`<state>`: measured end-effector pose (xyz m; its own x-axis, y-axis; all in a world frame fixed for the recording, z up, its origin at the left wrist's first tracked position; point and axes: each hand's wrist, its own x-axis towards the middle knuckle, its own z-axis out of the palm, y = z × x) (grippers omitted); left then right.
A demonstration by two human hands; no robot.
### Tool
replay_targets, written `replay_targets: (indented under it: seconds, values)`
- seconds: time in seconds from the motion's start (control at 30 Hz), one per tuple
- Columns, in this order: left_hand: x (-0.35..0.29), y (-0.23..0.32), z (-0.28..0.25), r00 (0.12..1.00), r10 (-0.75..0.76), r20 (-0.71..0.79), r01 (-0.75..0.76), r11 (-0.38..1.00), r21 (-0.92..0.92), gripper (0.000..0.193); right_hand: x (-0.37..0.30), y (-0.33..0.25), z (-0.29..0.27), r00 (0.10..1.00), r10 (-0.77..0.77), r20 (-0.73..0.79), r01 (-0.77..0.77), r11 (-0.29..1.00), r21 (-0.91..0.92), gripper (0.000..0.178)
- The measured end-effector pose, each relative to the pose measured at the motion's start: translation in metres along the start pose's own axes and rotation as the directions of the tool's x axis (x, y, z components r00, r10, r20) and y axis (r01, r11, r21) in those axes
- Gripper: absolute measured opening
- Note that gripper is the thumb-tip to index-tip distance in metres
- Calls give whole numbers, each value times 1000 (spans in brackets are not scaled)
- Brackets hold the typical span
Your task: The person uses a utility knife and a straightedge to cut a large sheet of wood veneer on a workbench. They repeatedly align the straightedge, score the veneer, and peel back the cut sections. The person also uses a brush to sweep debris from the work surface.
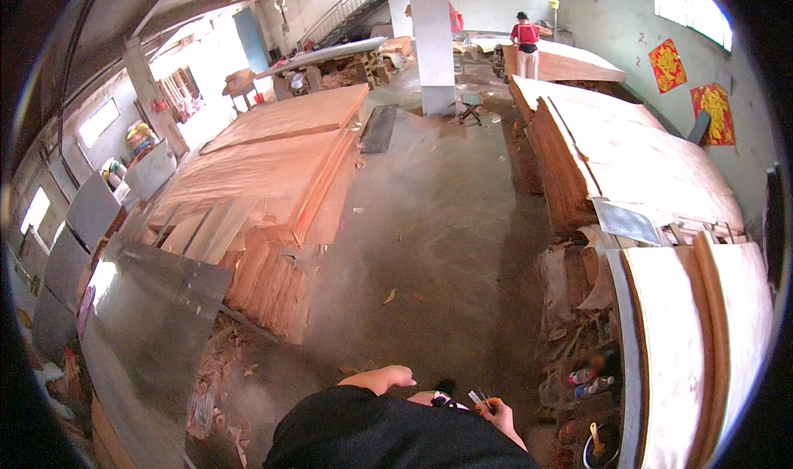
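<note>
My right hand (498,416) is closed around a small tool (476,398) with a pale flat blade and what looks like a dark and orange grip; its exact kind is too small to make out. To the left, in front of my black-clothed body, my left hand (401,376) shows at the end of a bare forearm, its fingers too unclear to read. Between the two hands some patterned cloth and a dark shoe-like shape (446,385) appear low down. Neither hand touches the wood stacks at the sides.
A tall veneer stack (273,147) stands left, beyond a dark sheet-topped table (157,328). Right, another veneer stack (628,138) and curved pale sheets (669,328) rise above bottles (591,382) and a bucket (596,444). The concrete aisle (405,246) leads to a pillar (434,47) and a person in red (526,39).
</note>
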<state>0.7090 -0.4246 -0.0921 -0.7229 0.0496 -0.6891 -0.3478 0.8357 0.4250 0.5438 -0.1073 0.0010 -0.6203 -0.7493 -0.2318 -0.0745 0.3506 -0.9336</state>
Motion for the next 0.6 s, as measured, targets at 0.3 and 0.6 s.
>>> replay_targets:
  seconds: [0.3,0.6]
  values:
    - [-4,96,45,996,73,-57,-81,986,-143,42,-66,-6,-8,989,118,84,-102,981,-167,21]
    - [-18,65,54,995,96,-8,-95,994,51,46,-86,3,-16,980,198,5,-198,979,41,25]
